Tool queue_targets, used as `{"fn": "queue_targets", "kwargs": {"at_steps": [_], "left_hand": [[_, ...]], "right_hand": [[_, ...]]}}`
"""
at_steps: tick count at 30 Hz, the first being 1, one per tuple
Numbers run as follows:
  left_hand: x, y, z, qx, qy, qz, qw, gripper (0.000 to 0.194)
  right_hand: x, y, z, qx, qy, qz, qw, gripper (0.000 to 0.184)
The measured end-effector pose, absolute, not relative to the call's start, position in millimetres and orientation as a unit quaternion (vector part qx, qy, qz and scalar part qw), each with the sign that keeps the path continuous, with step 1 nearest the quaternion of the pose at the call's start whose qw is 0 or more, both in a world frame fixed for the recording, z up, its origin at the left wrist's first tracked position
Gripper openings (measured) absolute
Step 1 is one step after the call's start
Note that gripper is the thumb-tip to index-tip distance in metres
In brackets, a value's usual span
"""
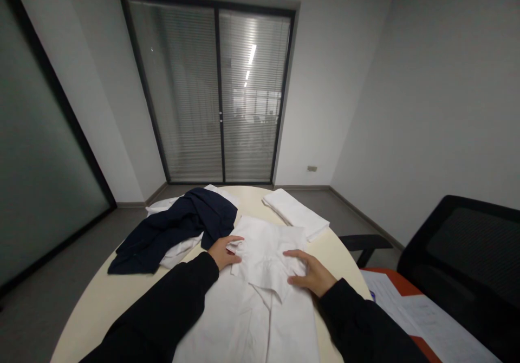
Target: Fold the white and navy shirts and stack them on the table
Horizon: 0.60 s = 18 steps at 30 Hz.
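Observation:
A white shirt (244,319) lies spread over the near part of the round table, its upper part folded into a layered flap (266,254). At the left edge of that flap, my left hand (224,252) has bunched fabric between its thumb and fingers. My right hand (312,272) curls round the opposite edge, thumb and index finger pressing on the cloth with a small fold between them. Some fingers of both hands are hidden from the camera.
A dark navy garment (182,222) lies heaped over white cloth on the table's left. A folded white cloth (296,213) rests at the far right of the table (341,265). Beside it stands a black chair (467,254) with papers (422,314) on an orange surface.

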State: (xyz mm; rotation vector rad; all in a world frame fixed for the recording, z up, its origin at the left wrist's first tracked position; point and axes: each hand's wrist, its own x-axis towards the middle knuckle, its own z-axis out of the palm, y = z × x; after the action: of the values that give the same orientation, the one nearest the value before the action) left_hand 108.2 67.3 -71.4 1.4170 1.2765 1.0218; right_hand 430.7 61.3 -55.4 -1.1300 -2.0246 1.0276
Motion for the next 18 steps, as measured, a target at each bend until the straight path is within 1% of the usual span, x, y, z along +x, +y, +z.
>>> {"fn": "queue_targets", "kwargs": {"at_steps": [1,2,4,6,8,11,12,13,15,18], "left_hand": [[108.7,67.3,-69.8,0.587,0.523,0.427,0.447,0.057],[109.2,67.3,-67.5,0.596,0.523,0.438,0.424,0.048],[110.9,66.5,-62.2,0.608,0.525,0.46,0.378,0.036],[113.3,65.3,-58.3,0.611,0.532,0.471,0.349,0.031],[115.7,64.8,-57.9,0.604,0.54,0.47,0.349,0.03],[117.7,66.8,-62.4,0.586,0.536,0.477,0.376,0.034],[117.9,68.0,-64.2,0.579,0.53,0.484,0.387,0.036],[117.7,69.3,-65.6,0.571,0.525,0.491,0.396,0.038],[117.0,71.4,-66.8,0.564,0.525,0.497,0.4,0.041],[115.2,72.2,-65.6,0.587,0.543,0.489,0.348,0.034]], "right_hand": [[431.2,61.5,-56.9,-0.422,-0.761,0.394,0.295,0.048],[431.5,61.4,-58.2,-0.421,-0.758,0.4,0.296,0.041],[430.9,60.3,-59.0,-0.426,-0.746,0.405,0.314,0.035],[429.0,58.4,-57.8,-0.427,-0.734,0.397,0.348,0.035],[426.0,56.5,-55.7,-0.427,-0.721,0.4,0.37,0.044],[422.3,55.4,-54.8,-0.444,-0.707,0.428,0.347,0.07],[421.8,56.0,-55.4,-0.453,-0.708,0.42,0.342,0.072],[421.8,57.1,-56.4,-0.461,-0.712,0.401,0.346,0.07],[423.4,60.9,-58.9,-0.47,-0.72,0.352,0.369,0.059],[428.2,67.6,-62.4,-0.467,-0.732,0.306,0.39,0.042]]}}
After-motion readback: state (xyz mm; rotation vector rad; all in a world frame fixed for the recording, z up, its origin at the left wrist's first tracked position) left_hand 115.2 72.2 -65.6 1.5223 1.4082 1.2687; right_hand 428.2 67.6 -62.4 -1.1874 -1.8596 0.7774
